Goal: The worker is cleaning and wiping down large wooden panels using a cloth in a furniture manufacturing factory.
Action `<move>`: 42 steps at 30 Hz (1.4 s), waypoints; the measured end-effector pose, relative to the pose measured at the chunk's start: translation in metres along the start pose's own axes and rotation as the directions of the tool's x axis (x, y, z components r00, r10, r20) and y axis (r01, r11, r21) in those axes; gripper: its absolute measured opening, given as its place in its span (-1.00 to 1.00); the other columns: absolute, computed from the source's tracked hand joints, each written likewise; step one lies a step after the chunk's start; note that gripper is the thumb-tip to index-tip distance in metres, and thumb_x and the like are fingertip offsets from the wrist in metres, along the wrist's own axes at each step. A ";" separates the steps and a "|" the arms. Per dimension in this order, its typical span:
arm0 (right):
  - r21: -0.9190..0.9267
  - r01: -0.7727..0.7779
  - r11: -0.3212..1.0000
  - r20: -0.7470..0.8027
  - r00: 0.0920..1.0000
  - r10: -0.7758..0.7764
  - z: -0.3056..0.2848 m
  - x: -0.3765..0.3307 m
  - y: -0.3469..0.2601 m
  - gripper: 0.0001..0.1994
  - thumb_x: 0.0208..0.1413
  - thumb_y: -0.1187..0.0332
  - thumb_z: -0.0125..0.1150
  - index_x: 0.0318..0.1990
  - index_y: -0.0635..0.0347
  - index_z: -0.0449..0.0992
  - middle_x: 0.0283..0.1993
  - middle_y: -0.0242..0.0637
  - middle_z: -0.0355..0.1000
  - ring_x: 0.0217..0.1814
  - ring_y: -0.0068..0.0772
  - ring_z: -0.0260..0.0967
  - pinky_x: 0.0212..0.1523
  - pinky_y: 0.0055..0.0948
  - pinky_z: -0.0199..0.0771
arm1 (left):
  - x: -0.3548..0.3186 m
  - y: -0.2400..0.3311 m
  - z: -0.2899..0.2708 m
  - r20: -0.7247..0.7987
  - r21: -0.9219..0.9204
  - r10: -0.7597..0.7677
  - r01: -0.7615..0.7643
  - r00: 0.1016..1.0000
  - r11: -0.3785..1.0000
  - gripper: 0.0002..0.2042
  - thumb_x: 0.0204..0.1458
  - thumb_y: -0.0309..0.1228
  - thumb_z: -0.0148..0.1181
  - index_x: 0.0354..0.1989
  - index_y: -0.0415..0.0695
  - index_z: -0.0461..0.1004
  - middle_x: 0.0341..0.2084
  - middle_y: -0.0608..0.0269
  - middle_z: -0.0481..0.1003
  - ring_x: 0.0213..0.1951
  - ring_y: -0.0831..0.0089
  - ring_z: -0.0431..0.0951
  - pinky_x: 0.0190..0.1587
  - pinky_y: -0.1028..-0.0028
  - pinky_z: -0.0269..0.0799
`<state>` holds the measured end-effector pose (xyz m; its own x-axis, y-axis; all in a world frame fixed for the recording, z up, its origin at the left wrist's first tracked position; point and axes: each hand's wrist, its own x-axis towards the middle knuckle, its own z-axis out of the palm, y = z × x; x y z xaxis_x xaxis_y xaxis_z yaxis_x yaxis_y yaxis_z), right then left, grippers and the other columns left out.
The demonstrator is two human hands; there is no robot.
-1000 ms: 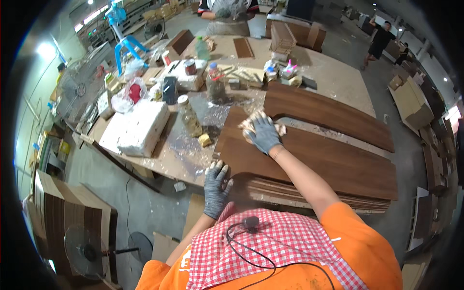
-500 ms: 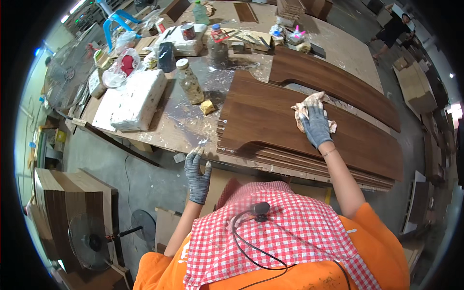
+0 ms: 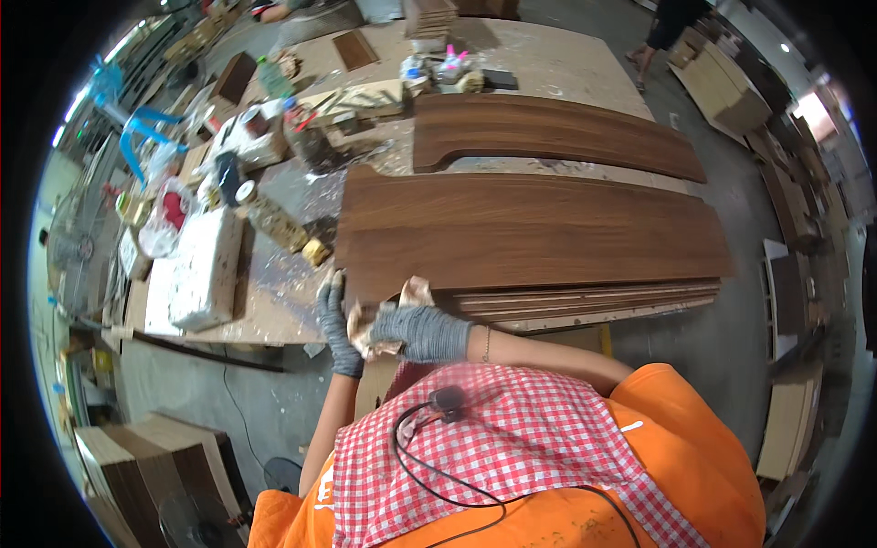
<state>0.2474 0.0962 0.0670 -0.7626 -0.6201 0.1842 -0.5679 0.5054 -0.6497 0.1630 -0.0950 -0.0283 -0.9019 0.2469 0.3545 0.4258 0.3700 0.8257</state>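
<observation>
My right hand, in a grey knit glove, is closed on a crumpled pale cloth at the near left corner of a stack of dark brown wooden boards. The top board has a curved cut-out at its near left end, partly hidden by the cloth and hand. My left hand, gloved too, is beside the cloth with its fingers stretched out, their tips at the board's left end. Whether it presses on the board I cannot tell. Behind the stack lies another brown board with a similar curved edge.
Left of the boards are a yellow sponge piece, a jar with a white lid and a white wrapped block. Bottles stand further back. A fan and stacked panels are at lower left. A person stands at far right.
My right hand has brought the cloth from the middle of the top board to its near left corner, beside my left hand. The view has turned, and the left hand now reaches the board's end.
</observation>
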 end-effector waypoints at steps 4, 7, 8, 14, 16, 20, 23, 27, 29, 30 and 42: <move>0.397 -0.235 0.887 -0.125 0.944 0.306 -0.053 -0.023 -0.022 -0.57 0.01 0.35 0.17 0.10 -0.01 0.41 0.01 -0.13 0.45 0.04 -0.12 0.42 0.12 -0.24 0.34 | 0.001 0.004 0.007 -0.158 -0.227 0.085 -0.119 0.984 0.967 -0.38 -0.20 -0.73 0.20 0.16 -0.17 0.30 0.09 0.15 0.30 0.14 0.25 0.33 0.20 0.33 0.29; 0.064 -0.248 0.967 -0.446 0.859 0.250 -0.091 -0.041 -0.007 -0.47 -0.04 0.34 0.17 0.17 0.12 0.33 0.18 -0.15 0.29 0.26 -0.16 0.20 0.27 -0.17 0.13 | 0.001 0.007 0.007 -0.074 -0.017 0.195 -0.197 0.978 0.980 -0.46 -0.21 -0.67 0.22 0.08 -0.16 0.38 0.11 0.07 0.30 0.14 0.16 0.33 0.20 0.26 0.26; -0.155 -0.318 0.935 -0.581 0.795 0.174 -0.097 -0.045 0.001 -0.44 -0.05 0.33 0.16 0.19 0.15 0.30 0.24 -0.16 0.23 0.34 -0.17 0.10 0.32 -0.15 0.04 | 0.004 0.013 0.005 -0.022 0.100 0.232 -0.229 0.972 0.968 -0.48 -0.20 -0.64 0.24 0.05 -0.16 0.40 0.12 0.06 0.30 0.14 0.15 0.32 0.20 0.23 0.24; -0.363 -0.567 0.739 -0.512 0.784 0.350 -0.063 -0.104 0.040 -0.42 0.10 0.21 -0.01 0.29 0.19 0.16 0.35 -0.01 0.04 0.44 -0.10 -0.09 0.33 -0.15 -0.11 | -0.002 0.015 0.008 -0.101 -0.031 0.277 -0.281 0.956 0.959 -0.52 -0.11 -0.63 0.24 0.08 -0.16 0.39 0.15 0.10 0.23 0.17 0.19 0.29 0.23 0.26 0.22; 0.773 -0.284 0.568 -0.364 0.535 0.763 -0.092 -0.152 0.028 -0.40 0.12 0.05 -0.08 0.25 0.21 0.20 0.29 0.02 0.10 0.36 -0.12 0.00 0.23 -0.10 0.03 | -0.003 0.002 0.006 -0.080 -0.066 0.231 -0.236 0.970 0.970 -0.52 -0.08 -0.66 0.21 0.09 -0.16 0.38 0.14 0.11 0.24 0.17 0.21 0.29 0.23 0.28 0.24; -0.308 -0.951 0.029 -0.749 0.261 0.609 -0.153 -0.292 0.041 -0.48 0.03 0.29 0.05 0.19 0.20 0.25 0.20 0.03 0.19 0.22 0.03 0.13 0.11 -0.02 0.19 | -0.010 -0.005 0.001 -0.061 -0.295 -0.012 -0.007 0.998 0.956 -0.52 -0.07 -0.68 0.19 0.10 -0.16 0.38 0.14 0.12 0.25 0.18 0.21 0.29 0.23 0.27 0.25; -0.005 -0.997 -0.071 -0.852 -0.033 0.522 -0.179 -0.444 0.079 -0.59 0.16 0.23 0.03 0.16 0.09 0.34 0.11 -0.05 0.31 0.12 -0.05 0.27 0.14 -0.22 0.22 | -0.009 0.009 0.007 -0.108 -0.101 0.176 -0.187 0.978 0.977 -0.51 -0.09 -0.70 0.18 0.09 -0.16 0.37 0.14 0.11 0.26 0.18 0.19 0.29 0.24 0.25 0.23; 0.160 -0.865 -0.475 -0.792 -0.400 0.461 -0.222 -0.568 0.106 -0.41 0.23 -0.10 -0.28 0.26 0.08 0.22 0.36 -0.11 0.07 0.44 -0.11 -0.10 0.35 0.06 -0.16 | -0.008 0.008 0.007 -0.108 0.003 0.168 -0.169 0.980 0.986 -0.50 -0.12 -0.71 0.18 0.08 -0.14 0.36 0.13 0.12 0.27 0.18 0.19 0.28 0.24 0.24 0.22; 0.169 -0.800 -0.576 -0.780 -0.466 0.418 -0.237 -0.571 0.119 -0.42 0.22 -0.09 -0.25 0.24 0.11 0.24 0.31 -0.06 0.14 0.39 -0.10 -0.01 0.34 0.00 -0.09 | -0.010 -0.001 0.004 -0.092 -0.059 0.117 -0.123 0.989 0.991 -0.49 -0.12 -0.72 0.17 0.09 -0.12 0.35 0.12 0.14 0.27 0.18 0.20 0.28 0.25 0.24 0.20; 0.076 -0.876 -0.476 -0.767 -0.356 0.533 -0.239 -0.562 0.130 -0.44 0.22 -0.06 -0.22 0.21 0.13 0.27 0.25 -0.05 0.20 0.34 -0.08 0.06 0.31 -0.04 -0.03 | -0.011 -0.001 0.003 -0.093 -0.055 0.119 -0.125 0.988 0.991 -0.49 -0.12 -0.72 0.17 0.09 -0.12 0.35 0.12 0.14 0.27 0.18 0.20 0.28 0.25 0.24 0.20; 0.047 -0.974 -0.220 -0.818 -0.164 0.551 -0.278 -0.559 0.187 -0.51 0.24 -0.02 -0.24 0.04 0.17 0.40 0.07 0.00 0.34 0.12 0.03 0.26 0.12 -0.05 0.19 | -0.015 0.001 -0.001 -0.109 -0.305 -0.281 0.237 0.954 0.922 -0.48 -0.09 -0.71 0.16 0.13 -0.12 0.33 0.13 0.16 0.30 0.17 0.27 0.29 0.26 0.25 0.17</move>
<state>0.4815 0.7036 0.0478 -0.4413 0.8711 0.2154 0.8826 0.4647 -0.0715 0.1770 -0.0993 -0.0319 -0.9875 0.0337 0.1539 0.1570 0.1266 0.9795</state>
